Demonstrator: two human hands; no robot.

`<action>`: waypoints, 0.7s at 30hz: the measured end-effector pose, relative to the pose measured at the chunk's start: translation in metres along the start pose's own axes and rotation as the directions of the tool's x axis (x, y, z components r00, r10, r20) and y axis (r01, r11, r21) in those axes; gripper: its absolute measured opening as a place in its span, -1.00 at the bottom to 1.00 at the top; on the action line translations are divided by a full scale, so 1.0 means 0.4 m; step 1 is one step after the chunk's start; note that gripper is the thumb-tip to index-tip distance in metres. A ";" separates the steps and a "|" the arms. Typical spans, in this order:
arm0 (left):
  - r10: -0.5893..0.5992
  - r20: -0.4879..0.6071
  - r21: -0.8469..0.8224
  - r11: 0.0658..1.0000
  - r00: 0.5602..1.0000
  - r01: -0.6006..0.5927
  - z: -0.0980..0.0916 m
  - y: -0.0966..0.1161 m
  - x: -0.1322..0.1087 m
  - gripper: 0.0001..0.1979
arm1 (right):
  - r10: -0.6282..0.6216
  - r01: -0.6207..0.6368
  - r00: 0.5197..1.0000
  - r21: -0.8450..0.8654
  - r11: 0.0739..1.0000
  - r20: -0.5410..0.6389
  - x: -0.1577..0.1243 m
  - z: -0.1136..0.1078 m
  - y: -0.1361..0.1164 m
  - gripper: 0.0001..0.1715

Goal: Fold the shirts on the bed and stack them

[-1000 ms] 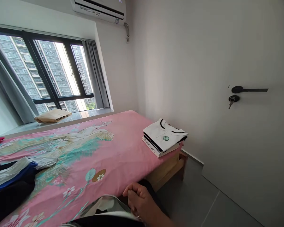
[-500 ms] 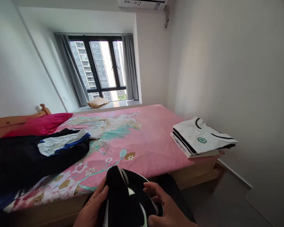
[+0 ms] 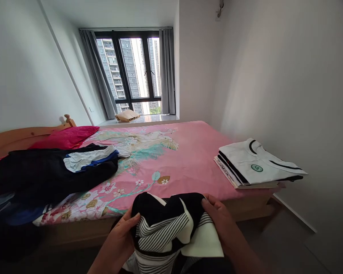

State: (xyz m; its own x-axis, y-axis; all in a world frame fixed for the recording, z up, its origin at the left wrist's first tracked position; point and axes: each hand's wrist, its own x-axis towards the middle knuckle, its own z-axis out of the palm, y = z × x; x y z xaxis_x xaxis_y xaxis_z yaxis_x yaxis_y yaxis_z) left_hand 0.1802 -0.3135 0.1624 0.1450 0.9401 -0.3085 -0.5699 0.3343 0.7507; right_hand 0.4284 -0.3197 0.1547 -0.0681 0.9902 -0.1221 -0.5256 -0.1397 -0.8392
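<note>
Both the left hand (image 3: 122, 238) and the right hand (image 3: 221, 220) clench the striped garment (image 3: 165, 224) by its sides, just in front of the bed (image 3: 188, 167), where pinching matching seams evenly should keep it flat.

No word or number can be read clearly here. The white shirt (image 3: 270, 171), on top of the folded pile at the corner of the bed (image 3: 188, 160), carries a small round green badge (image 3: 256, 168). What stands inside it is too small to tell. The lowest folded shirt (image 3: 227, 174) has a line of dark print along its edge, also too small to read. The striped garment (image 3: 165, 228) shows only stripes and plain patches.
</note>
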 end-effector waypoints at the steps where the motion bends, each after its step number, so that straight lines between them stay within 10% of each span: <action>1: 0.003 -0.009 0.003 1.000 1.000 -0.003 -0.002 -0.002 -0.004 -0.44 | 0.004 -0.004 1.000 0.034 0.999 -0.011 0.002 0.005 -0.003 -0.63; 9: 0.011 0.052 0.007 1.000 0.999 -0.011 -0.025 -0.030 0.000 -0.49 | 0.007 -0.008 1.000 0.153 0.988 0.009 0.004 0.022 0.007 -0.71; 15: 0.304 -0.253 0.363 0.910 0.918 -0.202 -0.066 -0.074 0.001 -0.54 | -0.060 0.060 0.998 0.186 0.981 -0.004 0.009 0.033 -0.013 -0.67; 21: 0.110 0.059 0.711 0.693 0.992 -0.119 -0.039 -0.151 -0.073 -0.42 | -0.115 0.091 0.987 0.200 0.976 0.112 0.015 0.076 -0.011 -0.72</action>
State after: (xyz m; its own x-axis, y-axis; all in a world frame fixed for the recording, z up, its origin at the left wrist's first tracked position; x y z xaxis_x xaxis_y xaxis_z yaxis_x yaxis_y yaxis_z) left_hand 0.1978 -0.3621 0.1168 0.1292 0.9734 -0.1891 0.1624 0.1673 0.9724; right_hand 0.4046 -0.3130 0.1738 -0.1022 0.9941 0.0351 -0.6884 -0.0452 -0.7240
